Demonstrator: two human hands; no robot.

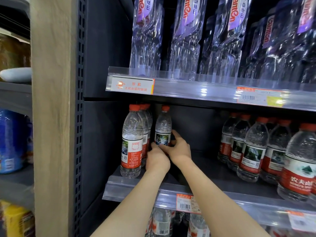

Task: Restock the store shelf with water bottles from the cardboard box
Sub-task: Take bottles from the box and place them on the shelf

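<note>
A small water bottle [163,129] with a red cap and red-and-white label stands upright deep on the middle shelf [136,187]. My left hand [157,159] wraps its lower part from the left. My right hand [179,147] grips it from the right at label height. A row of like bottles [132,144] stands just left of it, front to back. More of the same bottles [253,151] fill the shelf's right side. The cardboard box is out of view.
Tall clear bottles with purple labels [186,36] fill the shelf above. A dark gap of bare shelf [201,161] lies between the two bottle groups. More bottles [162,223] stand on the shelf below. A wooden post [53,117] and another shelving unit stand at left.
</note>
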